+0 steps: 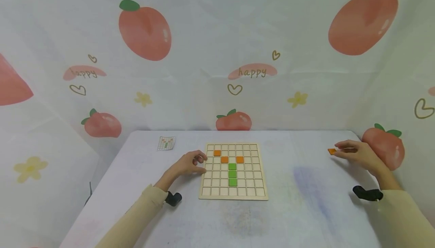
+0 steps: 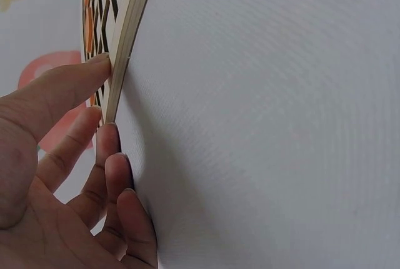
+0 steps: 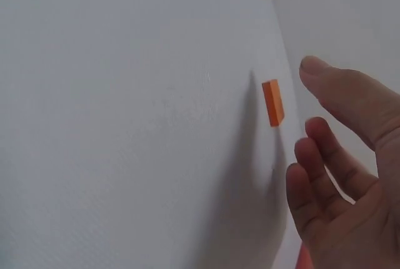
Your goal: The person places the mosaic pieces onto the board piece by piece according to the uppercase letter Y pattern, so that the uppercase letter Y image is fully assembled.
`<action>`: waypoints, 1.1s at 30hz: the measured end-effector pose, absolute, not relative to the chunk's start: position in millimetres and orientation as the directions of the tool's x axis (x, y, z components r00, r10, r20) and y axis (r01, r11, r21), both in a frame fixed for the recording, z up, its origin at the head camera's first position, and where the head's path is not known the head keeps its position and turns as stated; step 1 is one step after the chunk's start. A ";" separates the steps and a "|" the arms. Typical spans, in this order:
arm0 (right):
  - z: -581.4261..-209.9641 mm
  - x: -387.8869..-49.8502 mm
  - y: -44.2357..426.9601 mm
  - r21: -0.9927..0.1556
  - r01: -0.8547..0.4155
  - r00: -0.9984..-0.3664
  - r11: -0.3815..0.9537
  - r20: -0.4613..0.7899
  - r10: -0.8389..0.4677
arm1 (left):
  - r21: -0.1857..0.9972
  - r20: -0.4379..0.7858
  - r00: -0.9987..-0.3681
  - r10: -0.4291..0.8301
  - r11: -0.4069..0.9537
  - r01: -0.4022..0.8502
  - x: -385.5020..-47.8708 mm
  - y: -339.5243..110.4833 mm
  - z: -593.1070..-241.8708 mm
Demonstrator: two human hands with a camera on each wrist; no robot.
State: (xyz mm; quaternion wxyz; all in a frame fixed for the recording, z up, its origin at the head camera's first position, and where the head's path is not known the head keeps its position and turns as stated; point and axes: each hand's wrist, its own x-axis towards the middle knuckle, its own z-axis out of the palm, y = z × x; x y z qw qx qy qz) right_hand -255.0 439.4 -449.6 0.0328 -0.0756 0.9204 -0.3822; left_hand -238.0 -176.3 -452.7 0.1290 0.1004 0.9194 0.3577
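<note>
A square wooden grid board [image 1: 216, 191] lies mid-table, with orange tiles [image 1: 239, 159] in its upper rows and green tiles [image 1: 232, 174] down a middle column. My left hand [image 1: 190, 163] rests at the board's left edge. In the left wrist view its thumb [image 2: 75, 86] touches the board's edge [image 2: 122, 50], while the other fingers are loosely bent beside it. Over at the far right, my right hand [image 1: 353, 153] reaches toward a loose orange tile [image 1: 331, 151]. The right wrist view shows that tile [image 3: 273, 103] on the table, just off the spread thumb and fingers.
A small paper card [image 1: 166, 143] with a coloured grid pattern lies on the table's back left. Behind the white table [image 1: 289, 217] hangs a printed curtain [image 1: 204, 33]. Black wrist straps [image 1: 367, 193] stick out below the hands.
</note>
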 end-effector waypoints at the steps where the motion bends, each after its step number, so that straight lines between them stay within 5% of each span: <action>1: -449.7 -256.1 440.0 -0.707 -0.106 -0.986 0.699 -0.016 -0.167 | 0.683 -0.165 -0.947 0.277 0.724 0.093 -237.9 -176.2 -452.7; 33: -455.2 -278.7 435.7 -0.666 -0.160 -0.961 0.728 -0.063 -0.269 | 0.689 -0.163 -0.941 0.296 0.717 0.106 -237.0 -176.1 -448.4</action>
